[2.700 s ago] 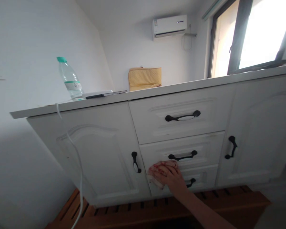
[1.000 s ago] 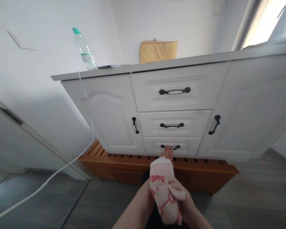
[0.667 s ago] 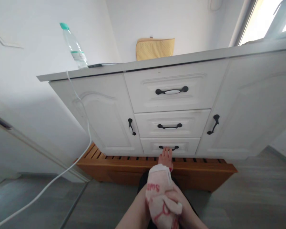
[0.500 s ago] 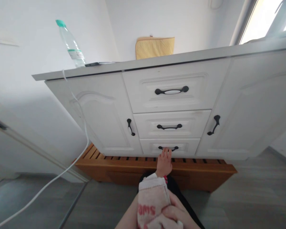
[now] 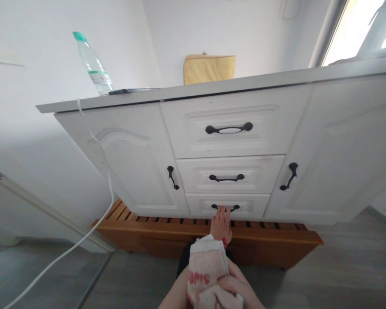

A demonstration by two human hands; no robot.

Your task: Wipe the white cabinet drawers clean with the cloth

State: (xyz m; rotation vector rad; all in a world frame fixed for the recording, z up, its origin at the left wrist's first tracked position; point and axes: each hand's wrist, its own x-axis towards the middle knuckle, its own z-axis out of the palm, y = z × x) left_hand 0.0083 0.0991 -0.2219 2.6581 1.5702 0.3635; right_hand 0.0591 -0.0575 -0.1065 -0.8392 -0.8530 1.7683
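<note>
Fingers of my left hand (image 5: 221,224) are hooked over the dark handle (image 5: 236,207) of the bottom drawer (image 5: 254,205), which is closed. A red band circles that wrist. Nearer to me, my right hand (image 5: 230,284) has its fingers pressed into a pale cloth (image 5: 206,264) with red lettering. The cloth is bunched and covers part of my left forearm. Above are the closed middle drawer (image 5: 260,174) and top drawer (image 5: 270,124).
White cabinet doors (image 5: 128,163) flank the drawers. On the countertop (image 5: 263,81) are a clear bottle (image 5: 94,66) and a flat dark object (image 5: 125,91). A white cable (image 5: 61,257) hangs at the left. Below the drawers runs a slatted wooden bench (image 5: 270,242). A yellow cloth (image 5: 209,68) hangs behind.
The view has shifted slightly, so the cabinet and bench sit a little lower in the picture. My left hand remains at the bottom handle, and the cloth is still in my right hand.
</note>
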